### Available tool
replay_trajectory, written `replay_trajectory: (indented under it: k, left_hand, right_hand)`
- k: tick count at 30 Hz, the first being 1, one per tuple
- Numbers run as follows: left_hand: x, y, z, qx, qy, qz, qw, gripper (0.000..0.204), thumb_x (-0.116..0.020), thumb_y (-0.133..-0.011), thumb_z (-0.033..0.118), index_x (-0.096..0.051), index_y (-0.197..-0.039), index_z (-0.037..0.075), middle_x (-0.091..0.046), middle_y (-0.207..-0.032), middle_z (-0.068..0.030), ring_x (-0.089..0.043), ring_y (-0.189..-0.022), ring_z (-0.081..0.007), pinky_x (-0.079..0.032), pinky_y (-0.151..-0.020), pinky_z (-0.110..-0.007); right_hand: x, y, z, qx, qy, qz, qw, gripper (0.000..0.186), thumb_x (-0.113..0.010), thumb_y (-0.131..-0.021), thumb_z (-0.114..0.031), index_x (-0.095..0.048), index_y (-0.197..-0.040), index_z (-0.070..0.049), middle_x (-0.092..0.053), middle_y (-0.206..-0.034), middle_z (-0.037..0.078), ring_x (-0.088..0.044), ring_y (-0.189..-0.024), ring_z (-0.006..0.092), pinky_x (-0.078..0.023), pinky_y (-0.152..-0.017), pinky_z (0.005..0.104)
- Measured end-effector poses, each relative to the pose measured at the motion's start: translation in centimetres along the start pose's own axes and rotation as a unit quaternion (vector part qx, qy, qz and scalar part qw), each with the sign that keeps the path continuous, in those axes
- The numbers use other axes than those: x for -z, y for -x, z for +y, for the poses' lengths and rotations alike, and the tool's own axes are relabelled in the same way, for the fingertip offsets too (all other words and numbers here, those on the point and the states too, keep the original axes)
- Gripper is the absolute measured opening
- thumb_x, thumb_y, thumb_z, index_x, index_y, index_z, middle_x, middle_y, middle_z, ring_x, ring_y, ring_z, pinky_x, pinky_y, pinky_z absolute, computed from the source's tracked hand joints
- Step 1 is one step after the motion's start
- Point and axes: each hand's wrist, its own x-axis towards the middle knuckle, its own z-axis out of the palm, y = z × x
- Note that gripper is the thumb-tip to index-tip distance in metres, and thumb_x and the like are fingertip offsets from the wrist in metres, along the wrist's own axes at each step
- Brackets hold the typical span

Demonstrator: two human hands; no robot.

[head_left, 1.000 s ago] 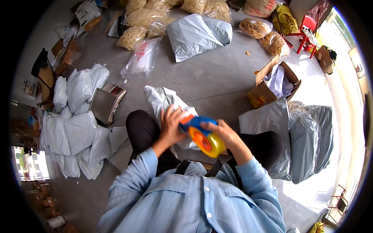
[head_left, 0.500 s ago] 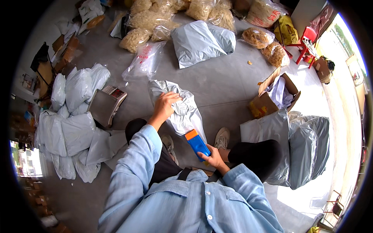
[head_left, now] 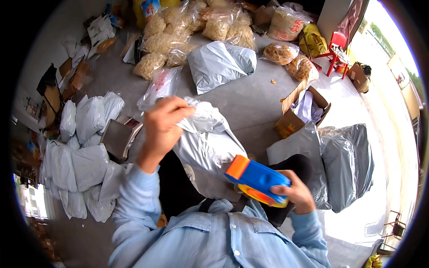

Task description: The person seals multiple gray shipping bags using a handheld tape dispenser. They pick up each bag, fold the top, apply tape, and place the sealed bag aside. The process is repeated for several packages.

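Observation:
My left hand (head_left: 163, 123) is raised and pinches the top edge of a grey plastic mailer bag (head_left: 208, 143) that hangs over my lap. My right hand (head_left: 295, 194) grips a blue tape dispenser (head_left: 257, 181) with an orange end and a yellow roll, held low to the right of the bag and just clear of it. My light blue sleeves and shirt fill the lower middle of the view.
A small scale (head_left: 120, 136) sits on the floor at my left beside piled grey mailers (head_left: 80, 147). An open cardboard box (head_left: 304, 111) and silvery bags (head_left: 344, 165) lie at my right. Clear bags of dry food (head_left: 178, 35) and a stuffed grey bag (head_left: 221, 64) are farther ahead.
Both hands were together on the dispenser; my left hand has gone to the grey bag and lifted its top edge. The right hand lowered the dispenser to the right.

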Motion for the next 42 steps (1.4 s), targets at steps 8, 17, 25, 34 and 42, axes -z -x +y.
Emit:
replay_trajectory:
  k: [8,17,25,34,42]
  left_hand:
    - [7.7,-7.1,8.7,-0.019,0.070,0.012,0.997,0.045,-0.047,-0.052,-0.017,-0.067,-0.088,0.001,-0.064,-0.086,-0.0115,-0.062,-0.083,-0.0201,-0.048,-0.078,-0.026]
    - [4.1,-4.4,6.4,0.083,0.143,-0.176,0.971,0.053,-0.045,-0.058,-0.017,-0.061,-0.106,-0.001,-0.061,-0.106,-0.0183,-0.058,-0.104,-0.0253,-0.042,-0.091,-0.028]
    - [4.9,-4.1,4.1,0.079,0.055,-0.250,0.963,0.048,-0.050,-0.061,-0.012,-0.059,-0.107,-0.002,-0.060,-0.107,-0.0187,-0.058,-0.104,-0.0286,-0.043,-0.090,-0.030]
    - [5.2,-3.1,-0.5,0.133,0.055,-0.279,0.950,0.043,-0.053,-0.063,-0.009,-0.061,-0.105,-0.002,-0.061,-0.105,-0.0197,-0.059,-0.102,-0.0271,-0.043,-0.088,-0.029]
    - [3.2,-3.9,-2.7,0.123,0.085,-0.305,0.941,0.048,-0.049,-0.059,-0.012,-0.062,-0.104,0.000,-0.061,-0.104,-0.0209,-0.059,-0.102,-0.0269,-0.042,-0.090,-0.029]
  right_hand:
    - [6.1,10.6,-6.1,0.250,-0.224,-0.034,0.941,0.068,-0.077,-0.058,-0.014,-0.043,-0.113,0.008,-0.056,-0.094,0.027,-0.064,-0.072,0.0352,-0.055,-0.061,0.0465]
    - [6.9,11.5,-9.8,0.280,-0.054,0.019,0.958,0.051,-0.067,-0.071,-0.025,-0.051,-0.111,0.003,-0.060,-0.101,0.020,-0.064,-0.082,0.0299,-0.055,-0.072,0.0410]
    - [9.5,8.9,-7.7,-0.004,0.071,0.107,0.992,0.077,-0.078,-0.056,-0.036,-0.047,-0.113,0.006,-0.054,-0.100,0.015,-0.054,-0.093,0.0252,-0.046,-0.082,0.0298]
    - [17.2,16.2,-2.7,-0.055,0.172,0.206,0.962,0.075,-0.075,-0.046,-0.046,-0.056,-0.103,-0.001,-0.057,-0.086,0.013,-0.057,-0.084,0.0251,-0.047,-0.072,0.0329]
    - [15.4,14.2,7.4,-0.086,0.122,0.130,0.980,0.079,-0.078,-0.052,-0.048,-0.055,-0.108,0.003,-0.057,-0.093,0.014,-0.055,-0.092,0.0250,-0.045,-0.077,0.0323]
